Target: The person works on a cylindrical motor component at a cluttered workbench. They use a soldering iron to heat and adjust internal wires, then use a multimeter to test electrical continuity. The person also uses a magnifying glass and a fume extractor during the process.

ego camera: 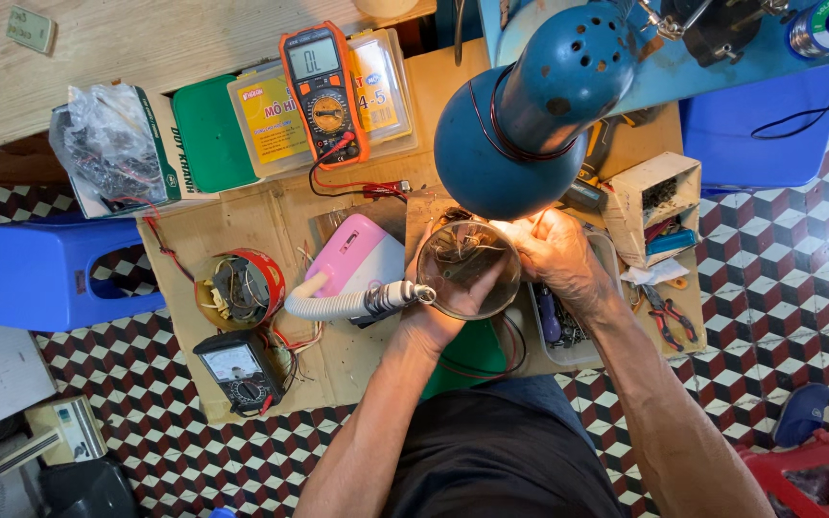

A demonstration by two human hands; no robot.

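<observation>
Under the blue lamp shade (515,144), at the middle of the cluttered table (242,225), the left hand (453,307) grips a round magnifier lens (467,267), and the right hand (558,254) pinches something small in the glare just beside it. Risk: the flexible hose nozzle (400,297) touches the lens rim, so a nudge could spoil the view. Glare and the shade hide the pinched piece; its kind is unreadable.

lamp shade (520,134): blue painted metal, semi-gloss | magnifier lens (467,269): clear glass, glossy | table (271,225): matt cardboard sheet | stool (45,273): smooth blue plastic | multimeter (323,96): orange rubbery casing, matt | hose (333,305): ribbed white plastic
</observation>
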